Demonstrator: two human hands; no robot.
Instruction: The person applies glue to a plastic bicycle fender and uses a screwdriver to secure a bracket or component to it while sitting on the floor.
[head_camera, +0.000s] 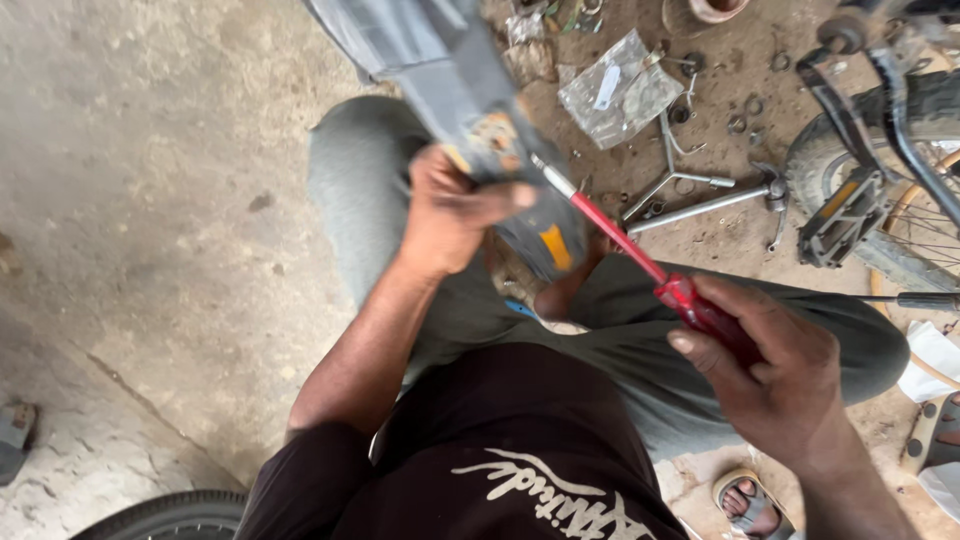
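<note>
The left hand (450, 215) is clenched around one grey bicycle part (470, 110) with an orange reflector (556, 246), held above the lap; the right hand (775, 375) is wrapped tight on the handle of one red screwdriver (650, 270), its tip touching the part; on the dirt floor (150, 200) lie one clear plastic bag (620, 90), two metal wrenches (700, 205), several scattered washers; one bicycle pedal (845, 220) stands at the right.
</note>
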